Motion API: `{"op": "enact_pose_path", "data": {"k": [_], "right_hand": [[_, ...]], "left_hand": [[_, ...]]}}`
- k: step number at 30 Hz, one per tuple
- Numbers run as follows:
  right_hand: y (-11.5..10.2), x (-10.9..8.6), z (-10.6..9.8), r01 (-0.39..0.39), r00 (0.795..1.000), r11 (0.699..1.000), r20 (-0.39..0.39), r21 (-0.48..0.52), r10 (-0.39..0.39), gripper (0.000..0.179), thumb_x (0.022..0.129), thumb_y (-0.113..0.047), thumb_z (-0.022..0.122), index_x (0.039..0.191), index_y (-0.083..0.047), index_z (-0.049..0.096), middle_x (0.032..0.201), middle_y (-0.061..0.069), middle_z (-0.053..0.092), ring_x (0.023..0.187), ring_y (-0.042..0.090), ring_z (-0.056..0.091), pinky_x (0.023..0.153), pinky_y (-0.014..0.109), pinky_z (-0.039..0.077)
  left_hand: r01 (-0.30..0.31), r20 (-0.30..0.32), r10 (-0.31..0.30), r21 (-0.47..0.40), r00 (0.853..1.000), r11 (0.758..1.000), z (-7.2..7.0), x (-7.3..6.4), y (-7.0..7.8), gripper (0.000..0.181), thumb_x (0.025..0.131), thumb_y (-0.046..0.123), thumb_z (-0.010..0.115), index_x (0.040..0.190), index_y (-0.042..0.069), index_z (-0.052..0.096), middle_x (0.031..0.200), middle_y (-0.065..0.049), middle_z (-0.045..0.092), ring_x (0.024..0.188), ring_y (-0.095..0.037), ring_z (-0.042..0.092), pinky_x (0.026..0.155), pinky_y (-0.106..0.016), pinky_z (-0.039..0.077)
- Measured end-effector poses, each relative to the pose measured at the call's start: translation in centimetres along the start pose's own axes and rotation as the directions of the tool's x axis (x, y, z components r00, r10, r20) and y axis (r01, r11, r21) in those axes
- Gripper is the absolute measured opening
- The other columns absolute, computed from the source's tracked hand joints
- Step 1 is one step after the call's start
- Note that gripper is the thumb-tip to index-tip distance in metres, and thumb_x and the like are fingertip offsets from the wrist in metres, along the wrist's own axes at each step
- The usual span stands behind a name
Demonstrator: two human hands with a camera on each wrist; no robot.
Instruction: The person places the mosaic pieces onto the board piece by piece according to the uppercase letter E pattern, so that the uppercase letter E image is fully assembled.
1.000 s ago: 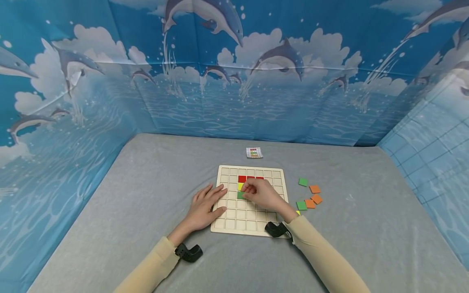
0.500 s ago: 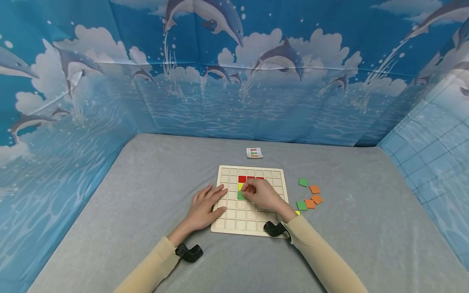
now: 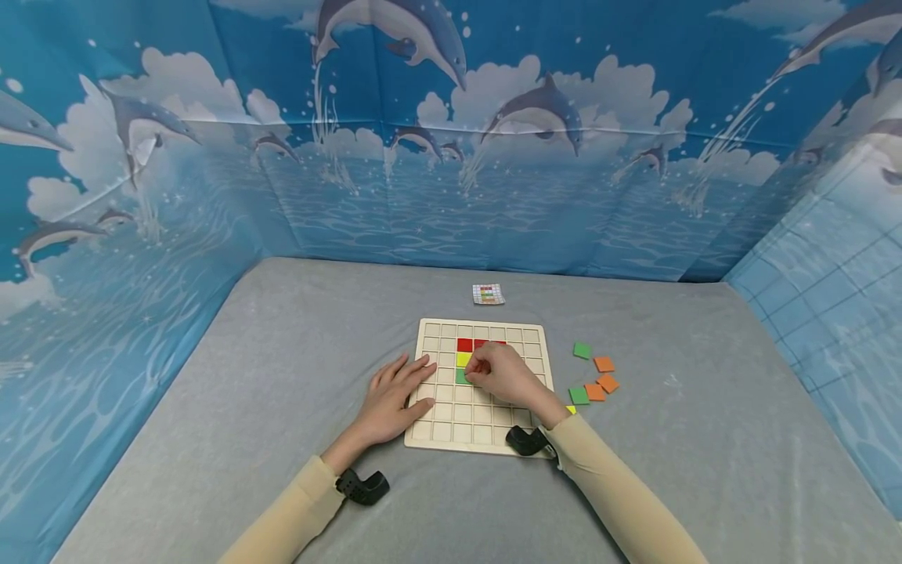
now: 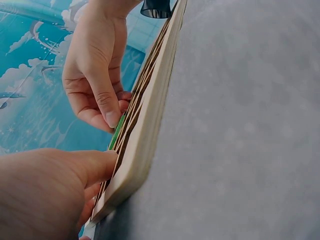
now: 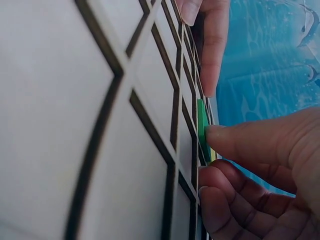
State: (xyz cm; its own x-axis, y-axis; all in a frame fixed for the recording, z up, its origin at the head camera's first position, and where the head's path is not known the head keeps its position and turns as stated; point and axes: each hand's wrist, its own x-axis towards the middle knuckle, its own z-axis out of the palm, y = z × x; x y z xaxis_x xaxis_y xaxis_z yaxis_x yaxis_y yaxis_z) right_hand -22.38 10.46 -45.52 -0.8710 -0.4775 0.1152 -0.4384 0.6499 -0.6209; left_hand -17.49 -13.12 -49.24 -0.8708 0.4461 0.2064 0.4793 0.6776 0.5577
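Observation:
A pale wooden grid board (image 3: 461,432) lies on the table. My left hand (image 3: 390,401) rests across its left edge with the fingers spread and the thumb on top. Over the middle of the board, my right hand (image 3: 506,377) has its thumb and curled fingers at a green tile (image 3: 461,377). In the right wrist view the thumb tip touches that green tile (image 5: 202,117), with the fingertips close below it. Above it sit a yellow tile (image 3: 463,359) and a row of red tiles (image 3: 465,345), partly covered by the right hand.
Right of the board lie loose green tiles (image 3: 582,350), several orange tiles (image 3: 604,364) and a yellow tile (image 3: 571,410) half hidden by the right wrist. Behind the board is a small card (image 3: 488,294) with a coloured grid pattern. A dolphin-print curtain (image 3: 451,196) surrounds the grey table (image 3: 317,313).
The right hand's fingers have shifted slightly over the same spot, showing a little more of the yellow tile. The left hand and the board look unchanged.

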Motion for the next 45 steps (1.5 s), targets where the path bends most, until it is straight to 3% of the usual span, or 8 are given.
{"op": "enact_pose_path", "data": {"k": [9, 18, 23, 28, 37, 41, 45], "right_hand": [[0.5, -0.8, -0.7, 0.027, 0.999, 0.999, 0.033, 0.04, -0.029, 0.008, 0.082, -0.012, 0.076, 0.077, -0.015, 0.069, 0.068, -0.009, 0.056, 0.062, 0.01, 0.051, 0.059, 0.028, 0.044], [2.7, -2.4, -2.9, 0.032, 0.998, 0.996, -0.053, 0.085, -0.028, 0.004, 0.087, -0.014, 0.071, 0.083, -0.012, 0.07, 0.075, -0.008, 0.059, 0.066, 0.011, 0.053, 0.061, 0.029, 0.045], [3.8, -3.4, -5.0, -0.047, 0.996, 0.992, -0.064, 0.118, 0.055, 0.007, 0.089, -0.014, 0.068, 0.09, -0.008, 0.071, 0.079, -0.002, 0.06, 0.067, 0.017, 0.053, 0.06, 0.033, 0.043], [5.5, -4.2, -6.8, -0.141, 0.982, 0.986, -0.113, 0.084, 0.15, 0.011, 0.091, -0.017, 0.066, 0.093, -0.007, 0.07, 0.081, 0.001, 0.062, 0.069, 0.019, 0.052, 0.059, 0.035, 0.043], [8.7, -5.5, -8.4, -0.199, 0.957, 0.98, -0.217, -0.022, 0.19, 0.017, 0.09, -0.013, 0.066, 0.101, 0.001, 0.068, 0.098, 0.016, 0.063, 0.089, 0.033, 0.057, 0.076, 0.048, 0.046], [9.6, -5.9, -8.8, -0.252, 0.944, 0.966, -0.234, -0.053, 0.233, 0.029, 0.088, -0.015, 0.069, 0.108, 0.005, 0.065, 0.108, 0.024, 0.057, 0.095, 0.038, 0.052, 0.081, 0.052, 0.043], [10.2, -6.0, -9.0, -0.289, 0.94, 0.952, -0.22, -0.105, 0.261, 0.038, 0.086, -0.018, 0.071, 0.112, 0.008, 0.062, 0.107, 0.026, 0.056, 0.094, 0.037, 0.05, 0.079, 0.052, 0.042]], "left_hand": [[0.002, 0.001, -0.002, 0.005, 1.0, 1.0, 0.0, 0.1, -0.1, 0.053, 0.097, 0.034, 0.054, 0.145, 0.014, 0.042, 0.151, -0.005, 0.032, 0.14, -0.034, 0.016, 0.106, -0.055, 0.01], [-0.01, -0.004, 0.01, 0.0, 1.0, 1.0, 0.0, -0.1, 0.0, 0.054, 0.096, 0.033, 0.055, 0.145, 0.013, 0.043, 0.151, -0.006, 0.033, 0.14, -0.035, 0.016, 0.106, -0.055, 0.009], [-0.002, 0.002, 0.002, 0.011, 1.0, 1.0, 0.0, -0.1, -0.1, 0.054, 0.097, 0.034, 0.054, 0.145, 0.015, 0.042, 0.151, -0.004, 0.032, 0.14, -0.034, 0.016, 0.106, -0.055, 0.01], [-0.009, 0.0, 0.009, 0.004, 1.0, 1.0, 0.0, -0.1, 0.0, 0.054, 0.097, 0.033, 0.054, 0.145, 0.014, 0.042, 0.151, -0.004, 0.032, 0.14, -0.034, 0.016, 0.106, -0.055, 0.01], [-0.01, -0.006, 0.01, -0.012, 1.0, 1.0, 0.0, -0.2, 0.2, 0.054, 0.096, 0.031, 0.056, 0.144, 0.012, 0.043, 0.151, -0.006, 0.033, 0.14, -0.035, 0.015, 0.106, -0.055, 0.009], [-0.007, 0.001, 0.007, -0.012, 1.0, 1.0, -0.1, -0.1, 0.2, 0.054, 0.096, 0.032, 0.055, 0.145, 0.013, 0.042, 0.151, -0.005, 0.032, 0.14, -0.034, 0.015, 0.106, -0.055, 0.009], [-0.007, -0.001, 0.007, -0.012, 1.0, 1.0, -0.1, -0.1, 0.2, 0.054, 0.096, 0.032, 0.055, 0.145, 0.013, 0.042, 0.151, -0.006, 0.032, 0.14, -0.035, 0.016, 0.106, -0.055, 0.009]]}}
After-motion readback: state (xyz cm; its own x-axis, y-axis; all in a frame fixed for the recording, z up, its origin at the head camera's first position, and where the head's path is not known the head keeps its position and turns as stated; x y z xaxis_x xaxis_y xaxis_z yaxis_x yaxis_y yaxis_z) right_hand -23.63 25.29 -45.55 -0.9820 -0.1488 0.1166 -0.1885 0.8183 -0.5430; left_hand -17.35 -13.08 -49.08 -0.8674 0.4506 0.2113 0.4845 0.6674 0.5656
